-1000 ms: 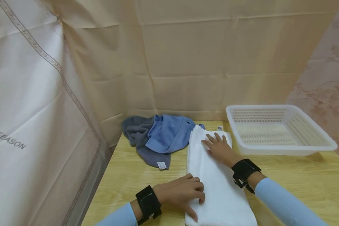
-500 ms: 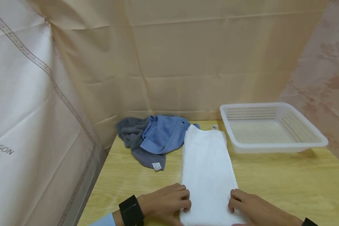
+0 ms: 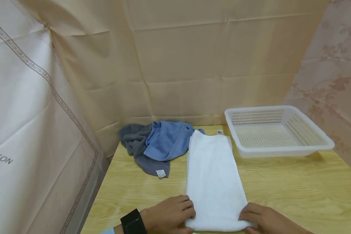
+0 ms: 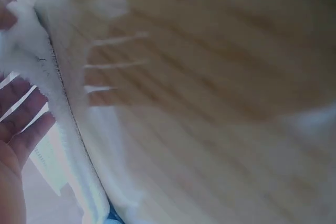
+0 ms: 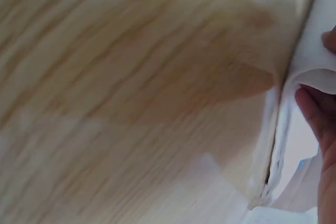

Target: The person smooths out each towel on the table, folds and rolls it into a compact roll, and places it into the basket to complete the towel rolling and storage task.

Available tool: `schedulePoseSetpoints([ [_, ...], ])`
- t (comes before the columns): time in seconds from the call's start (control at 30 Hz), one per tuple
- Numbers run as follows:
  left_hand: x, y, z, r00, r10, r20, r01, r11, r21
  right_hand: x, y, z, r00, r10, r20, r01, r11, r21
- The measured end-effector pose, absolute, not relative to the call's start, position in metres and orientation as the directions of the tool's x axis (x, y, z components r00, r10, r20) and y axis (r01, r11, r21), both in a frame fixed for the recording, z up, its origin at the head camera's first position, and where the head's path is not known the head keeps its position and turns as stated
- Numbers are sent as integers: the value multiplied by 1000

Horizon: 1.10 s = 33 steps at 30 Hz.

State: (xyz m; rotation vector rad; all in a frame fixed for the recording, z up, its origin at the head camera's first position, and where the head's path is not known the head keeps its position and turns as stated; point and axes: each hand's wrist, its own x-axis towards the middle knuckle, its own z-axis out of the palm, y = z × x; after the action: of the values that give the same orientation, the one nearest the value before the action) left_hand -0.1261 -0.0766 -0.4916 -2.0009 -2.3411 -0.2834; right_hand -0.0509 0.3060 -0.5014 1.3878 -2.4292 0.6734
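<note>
A folded white towel [image 3: 213,182] lies lengthwise on the wooden table. Its near end is lifted and turned up slightly. My left hand [image 3: 169,214] grips the near left corner, fingers curled over the side and thumb low at the front edge. In the left wrist view, the fingers [image 4: 29,121] sit against the towel's fluffy edge. At the near right corner my right hand [image 3: 267,219] pinches the cloth. The right wrist view shows towel fabric [image 5: 315,80] raised between finger and thumb.
A blue towel [image 3: 168,143] lies crumpled over a grey towel [image 3: 138,139] at the back left, beside the white towel's far end. At the back right stands a white plastic basket [image 3: 280,151]. Beige cloth [image 3: 175,65] hangs behind the table [image 3: 280,182].
My right hand has come back from the towel's far half to its near right corner. The left hand has moved slightly nearer. Both now hold the near end, which has begun to lift.
</note>
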Motion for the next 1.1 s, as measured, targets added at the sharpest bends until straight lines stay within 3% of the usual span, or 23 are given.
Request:
schedulePoseSetpoints([
  [0.13, -125, -76, -489, -260, 950, 170, 943, 213, 256, -52, 309, -497, -671, -661, 336, -719, 469, -513],
  [0.23, -127, -76, -488, -301, 935, 189, 919, 231, 320, -55, 309, -496, -754, -590, 290, -609, 461, -645],
  [0.33, -129, -75, -489, -330, 921, 208, 893, 233, 386, -59, 307, -499, -796, -517, 315, -560, 431, -707],
  [0.5, -134, -75, -491, -363, 894, 262, 874, 229, 429, -61, 304, -503, -811, -450, 373, -568, 453, -687],
  [0.63, -134, -72, -493, -308, 898, 314, 934, 223, 278, -65, 302, -504, -722, -507, 470, -691, 537, -483],
  [0.77, -134, -70, -491, -279, 922, 268, 959, 253, 127, -69, 300, -504, -531, -620, 578, -824, 537, -180],
  [0.9, -135, -67, -487, -263, 940, 217, 965, 257, 57, -73, 296, -504, -385, -693, 609, -872, 490, 6],
  [1.0, -136, -67, -484, -258, 941, 219, 966, 254, 46, -76, 293, -504, -342, -715, 610, -874, 480, 73],
  [1.1, -137, -67, -482, -290, 932, 215, 955, 270, 120, -74, 293, -504, -390, -703, 595, -848, 526, 66],
])
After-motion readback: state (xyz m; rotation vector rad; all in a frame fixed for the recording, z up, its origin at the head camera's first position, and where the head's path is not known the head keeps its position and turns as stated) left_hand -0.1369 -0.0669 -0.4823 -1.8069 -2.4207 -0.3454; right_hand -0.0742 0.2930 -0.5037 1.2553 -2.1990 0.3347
